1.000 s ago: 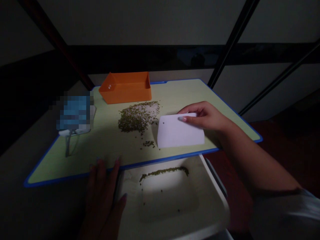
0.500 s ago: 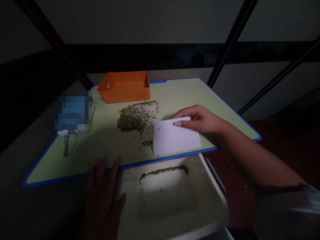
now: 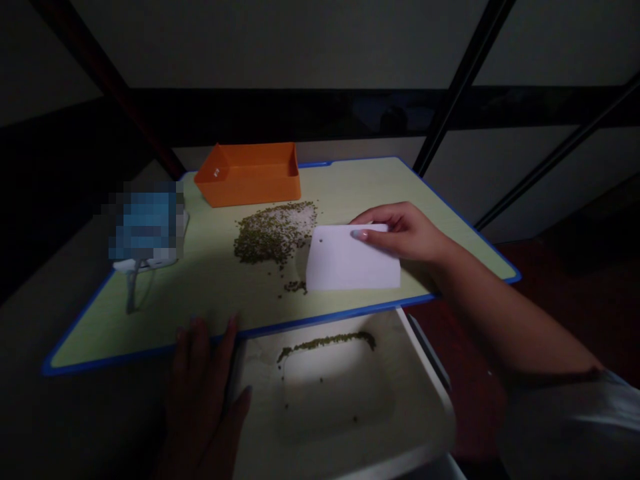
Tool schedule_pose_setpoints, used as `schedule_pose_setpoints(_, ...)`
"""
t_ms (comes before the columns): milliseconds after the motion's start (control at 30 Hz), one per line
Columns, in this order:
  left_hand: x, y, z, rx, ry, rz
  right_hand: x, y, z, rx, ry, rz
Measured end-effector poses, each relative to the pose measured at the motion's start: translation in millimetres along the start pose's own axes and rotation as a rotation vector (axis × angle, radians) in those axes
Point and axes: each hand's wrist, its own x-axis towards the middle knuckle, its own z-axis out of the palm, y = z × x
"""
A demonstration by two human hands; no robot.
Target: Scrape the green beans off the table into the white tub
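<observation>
My right hand [image 3: 400, 230] pinches a white flat scraper [image 3: 353, 263] by its upper right side, thumb on the near face. The scraper stands tilted over the table near its front edge, with a small dark hole or speck in its upper left corner. Left of it lies a spread pile of small green beans mixed with white grains [image 3: 275, 233], with a few strays nearer me. My left hand [image 3: 205, 393], in shadow, straddles the left rim of a white bin [image 3: 420, 400], thumb on the inner side, fingers toward the table edge. A line of green beans lies inside the bin.
An orange open box [image 3: 255, 190] stands at the back of the pale green table [image 3: 375, 183], which has a blue rim. A blurred-out blue device [image 3: 147, 227] with a grey stand or strap sits at the left. Behind the table rises a panelled wall or cabinet.
My right hand has lifted the scraper slightly up and away from the table's front edge. My left hand and the bin have stayed in place.
</observation>
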Motion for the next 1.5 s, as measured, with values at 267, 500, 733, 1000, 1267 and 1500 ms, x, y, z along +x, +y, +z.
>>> schedule_pose_setpoints(267,-1,3,4.5,-0.060,0.059,-0.001,0,2,-2,-0.038,0.034,-0.004)
schedule_pose_setpoints(500,1,2,2.6,-0.063,0.029,0.026,0,2,-5,-0.052,0.046,-0.026)
schedule_pose_setpoints(733,-2,4,1.8,-0.056,-0.012,0.006,-1,0,2,-0.012,-0.042,0.004)
schedule_pose_setpoints(1000,-3,11,-1.5,-0.105,0.011,-0.030,0,2,-6,-0.047,0.016,0.035)
schedule_pose_setpoints(1267,-3,13,-5.6,-0.062,-0.066,-0.009,1,2,-7,-0.068,0.163,0.022)
schedule_pose_setpoints(1500,-4,10,-4.1,-0.058,-0.044,0.025,0,4,-2,-0.048,0.080,0.037)
